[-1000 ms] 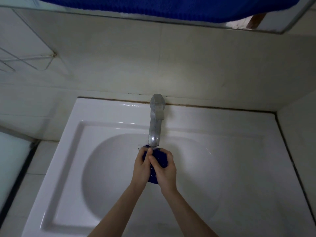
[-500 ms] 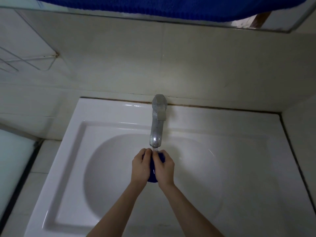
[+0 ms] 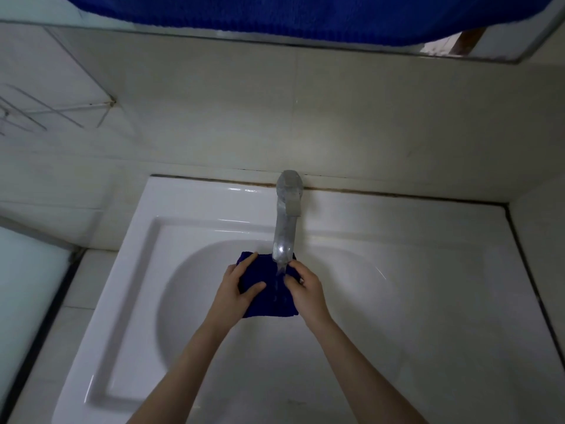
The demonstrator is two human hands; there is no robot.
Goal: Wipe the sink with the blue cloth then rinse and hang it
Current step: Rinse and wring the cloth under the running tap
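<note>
The dark blue cloth (image 3: 270,296) is spread flat between my hands over the white sink (image 3: 189,234) basin, right under the metal tap (image 3: 286,221). A thin stream of water runs from the spout onto the cloth. My left hand (image 3: 237,289) grips the cloth's left edge, thumb on top. My right hand (image 3: 304,286) pinches its right edge beside the stream.
A large blue towel (image 3: 305,16) hangs across the top of the view, over a mirror edge. A wire rack (image 3: 39,114) is fixed to the tiled wall at left. Tiled walls close in behind and to the right of the sink.
The cloth was bunched into a ball between my pressed-together hands; my hands have moved apart and the cloth is now opened out flat under the tap.
</note>
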